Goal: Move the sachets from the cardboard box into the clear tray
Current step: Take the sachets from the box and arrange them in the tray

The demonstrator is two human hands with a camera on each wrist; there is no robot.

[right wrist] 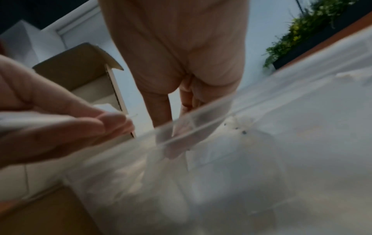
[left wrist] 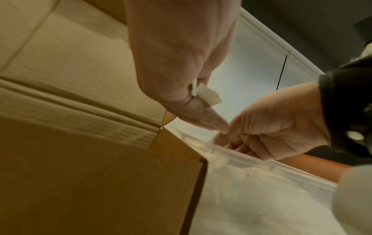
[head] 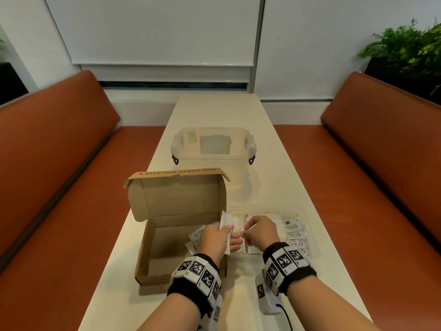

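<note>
The open cardboard box (head: 152, 247) sits at the table's near left, with a few white sachets (head: 196, 233) left by its right wall. Beside it on the right lies the clear tray (head: 314, 237), holding rows of Stevia sachets (head: 293, 227). My left hand (head: 228, 236) grips a stack of white sachets (head: 225, 222) over the box's right wall. My right hand (head: 247, 234) hovers over the tray's left part, fingers curled down, pinching a white sachet (right wrist: 181, 127) just inside the tray wall (right wrist: 261, 109). The left wrist view shows the stack (left wrist: 209, 97) held between thumb and fingers.
A clear lidded container (head: 212, 149) with clip handles stands behind the box on the narrow cream table (head: 274, 120). Orange benches (head: 59, 163) run along both sides. A potted plant (head: 410, 46) is at the far right.
</note>
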